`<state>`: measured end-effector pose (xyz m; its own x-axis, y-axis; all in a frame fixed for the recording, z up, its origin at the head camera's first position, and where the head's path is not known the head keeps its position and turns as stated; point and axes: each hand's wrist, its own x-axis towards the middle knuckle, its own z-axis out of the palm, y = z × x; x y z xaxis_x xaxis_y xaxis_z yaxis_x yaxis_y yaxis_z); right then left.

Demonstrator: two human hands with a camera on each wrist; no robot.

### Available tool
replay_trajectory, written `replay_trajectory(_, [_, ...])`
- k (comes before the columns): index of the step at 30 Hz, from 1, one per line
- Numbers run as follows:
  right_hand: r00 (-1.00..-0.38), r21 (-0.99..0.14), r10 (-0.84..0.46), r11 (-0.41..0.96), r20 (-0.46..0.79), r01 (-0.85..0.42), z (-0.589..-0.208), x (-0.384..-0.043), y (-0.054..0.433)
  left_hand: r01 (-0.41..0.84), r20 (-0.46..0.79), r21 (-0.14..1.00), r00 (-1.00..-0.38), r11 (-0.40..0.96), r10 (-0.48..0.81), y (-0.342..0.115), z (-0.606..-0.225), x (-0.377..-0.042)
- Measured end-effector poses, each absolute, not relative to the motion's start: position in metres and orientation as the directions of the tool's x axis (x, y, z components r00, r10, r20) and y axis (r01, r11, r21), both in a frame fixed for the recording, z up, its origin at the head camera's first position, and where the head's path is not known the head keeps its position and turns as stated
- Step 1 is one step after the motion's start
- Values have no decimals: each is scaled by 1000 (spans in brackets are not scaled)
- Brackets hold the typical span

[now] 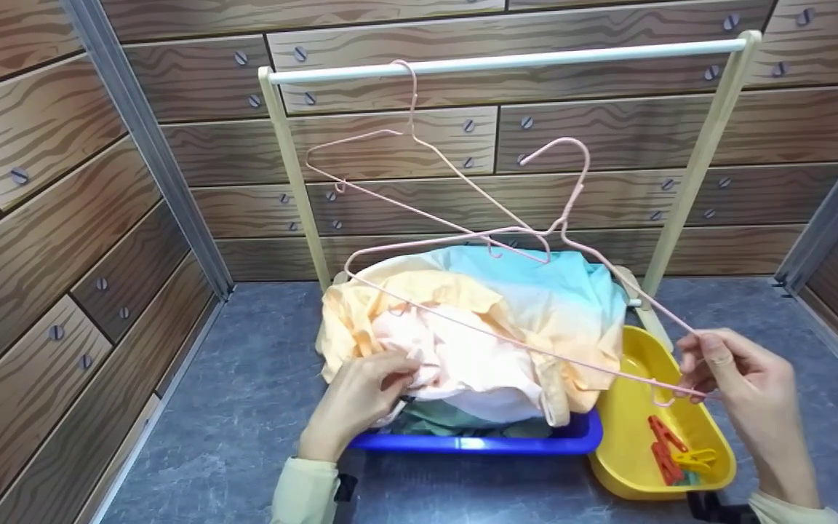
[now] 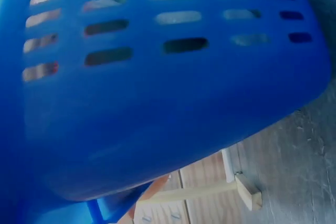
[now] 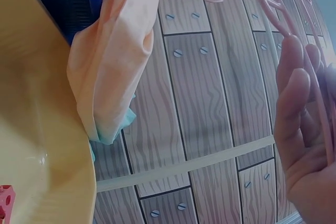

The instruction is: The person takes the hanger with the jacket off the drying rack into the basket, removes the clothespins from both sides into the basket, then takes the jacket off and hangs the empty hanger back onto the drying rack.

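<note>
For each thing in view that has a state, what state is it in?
Left hand: pinching the pale pink garment
Right hand: gripping the nearer pink hanger by its corner
Nearer pink hanger: held, bare
Farther pink hanger: hooked over the rail, bare
Clothes rack: upright
Pale pink garment: crumpled, atop the pile
Turquoise-to-orange garment: overhanging the blue basket
Blue basket: heaped full
Yellow basin: clothespins inside
Clothespins: lying loose

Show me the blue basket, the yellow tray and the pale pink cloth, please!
Blue basket [image 2: 173,95]: left wrist view, on a slotless part of its wall.
Yellow tray [image 1: 630,426]: head view, on its bare floor.
Pale pink cloth [image 1: 484,365]: head view, on its middle.
</note>
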<state>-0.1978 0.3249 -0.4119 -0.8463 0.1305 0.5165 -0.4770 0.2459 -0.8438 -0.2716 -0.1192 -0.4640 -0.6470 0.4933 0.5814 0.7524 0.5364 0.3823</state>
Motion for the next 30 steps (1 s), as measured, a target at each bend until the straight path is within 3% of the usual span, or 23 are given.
replay_trajectory(3, [-840,-840,116,209,530,-501,-413,-199,326,757,578,331,-635,563,513,-119,-462,-272])
replay_trajectory(9, [-848,-845,176,316,499,-432,-411,-197,324,776,652,286,-587,562,480,-130,-448,-270])
replay_trajectory(15, [-840,-818,193,415,507,-399,-408,-197,322,772,720,418,-603,479,344,-155,-430,-270])
replay_trajectory(20, [-832,-797,162,429,531,-426,-406,-196,319,754,778,455,-595,474,200,-176,-428,-281])
replay_trajectory(30, [-812,-773,80,372,578,-513,-408,-194,316,610,708,514,-699,603,104,-194,-400,-338])
